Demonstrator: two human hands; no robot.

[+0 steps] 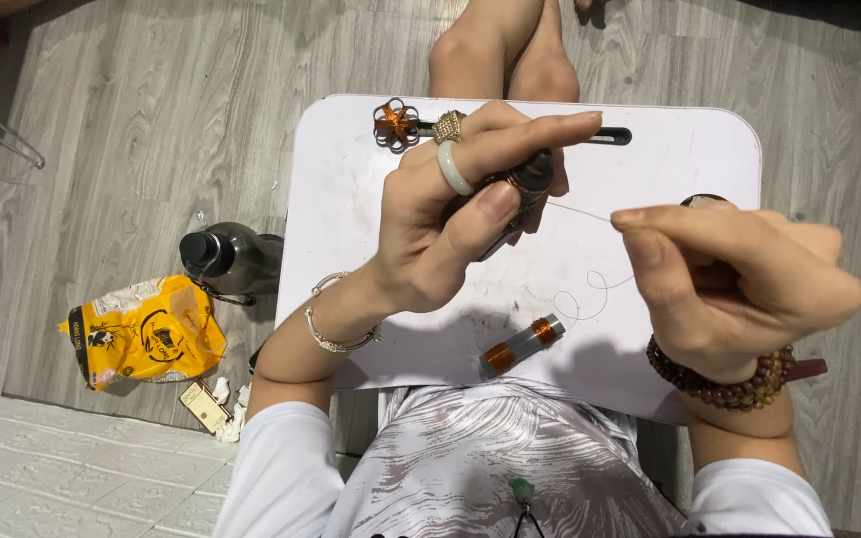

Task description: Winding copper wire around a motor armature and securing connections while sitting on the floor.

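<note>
My left hand [450, 214] is raised over a small white table [670, 159] and grips a dark tool with a copper-wound tip [528, 181]. It wears a pale ring and a gold ring. My right hand [739, 284] pinches the end of a thin wire [580, 211] that runs taut from the tool's tip to my fingers. A loose curl of the same wire [590, 294] lies on the table below. A spool of copper wire [522, 345] rests near the table's front edge. A small copper wire flower [395, 124] sits at the far edge.
On the grey wooden floor to the left stand a dark bottle [229, 259], a yellow snack bag [143, 331] and a small brown box [203, 406] among white scraps. My bare knees [505, 55] show beyond the table. A pale tiled floor [42, 468] lies at the lower left.
</note>
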